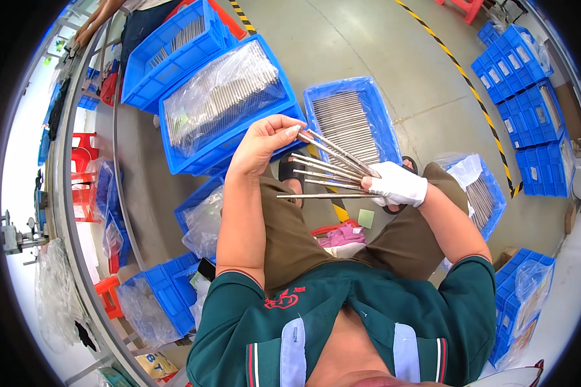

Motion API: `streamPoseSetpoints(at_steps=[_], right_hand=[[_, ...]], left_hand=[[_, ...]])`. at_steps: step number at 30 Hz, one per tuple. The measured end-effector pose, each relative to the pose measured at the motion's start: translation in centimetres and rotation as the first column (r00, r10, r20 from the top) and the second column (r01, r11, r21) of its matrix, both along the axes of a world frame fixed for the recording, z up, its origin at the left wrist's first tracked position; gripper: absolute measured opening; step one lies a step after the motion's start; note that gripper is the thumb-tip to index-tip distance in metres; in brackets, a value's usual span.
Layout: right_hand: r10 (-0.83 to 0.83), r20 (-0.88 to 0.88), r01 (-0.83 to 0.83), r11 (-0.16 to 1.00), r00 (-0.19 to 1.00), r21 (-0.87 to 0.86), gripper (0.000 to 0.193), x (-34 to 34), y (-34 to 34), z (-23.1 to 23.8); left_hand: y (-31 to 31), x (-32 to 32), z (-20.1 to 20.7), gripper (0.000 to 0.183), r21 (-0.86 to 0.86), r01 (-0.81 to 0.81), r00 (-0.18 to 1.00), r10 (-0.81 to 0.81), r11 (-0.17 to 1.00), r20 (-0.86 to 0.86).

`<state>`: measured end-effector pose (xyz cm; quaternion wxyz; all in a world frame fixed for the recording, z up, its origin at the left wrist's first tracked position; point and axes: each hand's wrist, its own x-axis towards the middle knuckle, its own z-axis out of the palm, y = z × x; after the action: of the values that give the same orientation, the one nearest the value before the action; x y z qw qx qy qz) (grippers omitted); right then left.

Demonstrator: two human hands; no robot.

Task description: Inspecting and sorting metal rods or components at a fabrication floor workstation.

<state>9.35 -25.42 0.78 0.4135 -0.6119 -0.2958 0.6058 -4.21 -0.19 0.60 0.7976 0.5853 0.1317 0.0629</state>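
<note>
My right hand [396, 183], in a white glove, is closed around one end of several thin metal rods [329, 173]. They fan out toward the left, and each steps down to a narrower tip. My bare left hand [265, 143] is raised at the far end of the fan, thumb and forefinger pinched on the tip of one or two upper rods. Just beyond my hands, a blue crate [388, 116] lined with clear film holds rows of similar rods [348, 122].
Stacked blue crates [203, 155] with film-covered rods stand at the front left. Another lined crate [494, 216] is right of my knee. More blue crates [529, 122] are stacked far right. A metal rail [77, 161] and red stools [84, 155] run along the left. Another person's arm [97, 22] shows top left.
</note>
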Motion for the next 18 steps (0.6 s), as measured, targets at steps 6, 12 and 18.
streamPoseSetpoints(at_steps=[6, 12, 18], right_hand=[[0.037, 0.023, -0.036, 0.999, 0.999, -0.016, 0.031, 0.1, 0.1, 0.4], [0.039, -0.056, -0.042, 0.998, 0.998, -0.053, 0.032, -0.3, 0.4, 0.6], [0.075, -0.005, -0.075, 0.992, 0.997, -0.101, 0.033, -0.2, 0.5, 1.2]], left_hand=[[0.4, -0.7, 0.1, 0.025, -0.026, 0.068, 0.996, -0.067, 0.997, 0.066], [0.0, -0.2, -0.5, 0.026, 0.000, 0.121, 0.993, -0.121, 0.993, 0.010], [1.2, -0.9, 0.3, 0.026, 0.093, 0.020, 0.999, -0.023, 0.995, 0.026]])
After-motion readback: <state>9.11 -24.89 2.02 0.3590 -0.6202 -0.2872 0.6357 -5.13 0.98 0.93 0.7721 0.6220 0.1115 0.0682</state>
